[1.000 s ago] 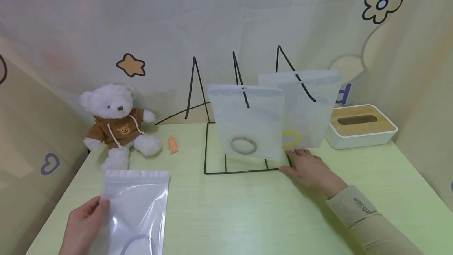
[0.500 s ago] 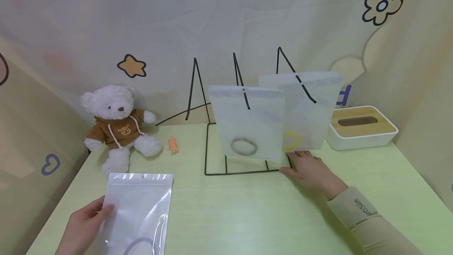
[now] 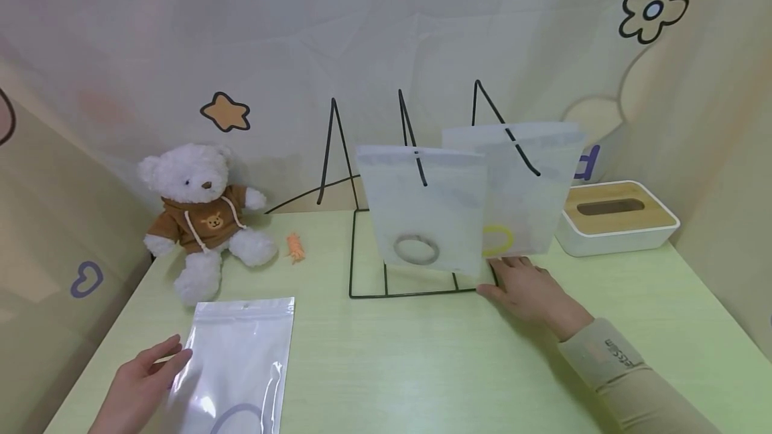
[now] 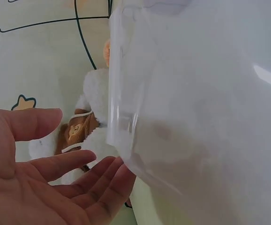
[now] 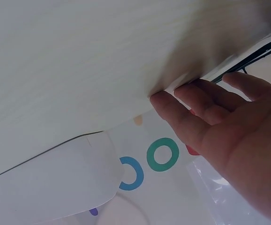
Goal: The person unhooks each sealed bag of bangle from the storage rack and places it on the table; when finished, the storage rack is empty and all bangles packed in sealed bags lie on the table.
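Note:
A clear zip-lock bag (image 3: 241,347) with a grey ring in it lies at the front left of the table. Beside its left edge is my left hand (image 3: 141,380), its thumb and fingers apart; in the left wrist view its fingertips meet the edge of the bag (image 4: 196,117). My right hand (image 3: 531,292) rests at the front right corner of the black wire rack's base (image 3: 398,295), fingers extended against the tabletop. From the rack's prongs hang two more zip-lock bags, a front one (image 3: 434,206) with a grey ring and a rear one (image 3: 531,193) with a yellow ring.
A white teddy bear (image 3: 211,213) in a brown hoodie sits at the back left. Next to it lies a small orange bundle (image 3: 295,248). A tissue box (image 3: 621,240) with a wooden lid stands at the back right, before a patterned curtain (image 3: 301,19). The rack's left prong (image 3: 328,146) carries no bag.
My left hand gripped the bag's left edge earlier; its fingers have now opened. The bag has shifted slightly away from the hand and settled on the table. My right hand stays put.

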Tool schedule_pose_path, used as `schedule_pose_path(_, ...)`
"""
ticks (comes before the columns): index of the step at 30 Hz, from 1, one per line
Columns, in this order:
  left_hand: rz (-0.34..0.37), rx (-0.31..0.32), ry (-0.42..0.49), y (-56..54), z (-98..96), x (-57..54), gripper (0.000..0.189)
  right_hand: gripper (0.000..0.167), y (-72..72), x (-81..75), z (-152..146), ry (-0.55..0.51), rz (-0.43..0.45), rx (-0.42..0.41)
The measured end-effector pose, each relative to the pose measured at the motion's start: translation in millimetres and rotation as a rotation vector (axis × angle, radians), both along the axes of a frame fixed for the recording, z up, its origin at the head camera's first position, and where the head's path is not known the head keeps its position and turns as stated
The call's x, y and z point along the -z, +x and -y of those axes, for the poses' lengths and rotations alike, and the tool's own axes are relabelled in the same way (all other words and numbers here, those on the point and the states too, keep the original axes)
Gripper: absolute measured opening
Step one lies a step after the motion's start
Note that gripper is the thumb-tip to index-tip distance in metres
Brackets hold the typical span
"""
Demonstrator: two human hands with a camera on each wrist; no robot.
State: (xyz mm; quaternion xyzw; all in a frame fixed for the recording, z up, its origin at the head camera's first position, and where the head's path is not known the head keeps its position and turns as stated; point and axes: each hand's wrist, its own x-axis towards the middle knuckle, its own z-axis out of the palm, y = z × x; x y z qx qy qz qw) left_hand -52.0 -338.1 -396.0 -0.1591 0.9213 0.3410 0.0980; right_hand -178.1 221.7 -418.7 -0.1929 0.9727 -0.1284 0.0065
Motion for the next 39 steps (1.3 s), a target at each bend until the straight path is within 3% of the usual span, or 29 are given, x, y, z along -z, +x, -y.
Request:
schedule_pose_path(7,0.031,-0.024,0.013,-0.5,-0.4,-0.2,0.074,0.065,0.9,-0.1,0.6,0.000,-0.003,-0.008)
schedule_pose_path(10,-0.005,-0.017,0.006,1.8,-1.4,-3.4,0.069,0.065,1.3,-0.6,1.0,-0.001,-0.004,-0.007)
schedule_pose_path(12,-0.077,-0.020,0.006,2.8,-3.2,-7.4,0.064,0.064,1.7,-1.2,1.2,0.000,-0.005,-0.005)
schedule_pose_path(15,-0.272,-0.059,0.016,3.3,-9.8,-14.3,0.051,0.065,2.3,-1.0,0.6,-0.002,-0.006,-0.004)
schedule_pose_path(19,-0.509,-0.131,0.070,-3.6,-32.0,-37.2,0.039,0.066,2.4,0.8,-0.2,-0.005,0.000,-0.001)
schedule_pose_path(21,-0.563,-0.139,0.104,-9.3,-45.7,-50.8,0.037,0.066,2.5,1.5,-0.1,-0.005,-0.001,0.002)
schedule_pose_path(27,-0.587,-0.061,0.166,-28.2,-82.3,-68.2,0.034,0.065,2.4,1.5,0.0,-0.010,-0.009,-0.002)
schedule_pose_path(34,-0.573,0.094,0.296,-54.8,-132.9,-83.2,0.034,0.065,1.5,2.1,-2.1,-0.007,-0.014,-0.003)
schedule_pose_path(39,-0.619,0.126,0.388,-67.6,-157.7,-87.3,0.029,0.066,-0.3,4.7,-1.4,-0.012,-0.018,-0.012)
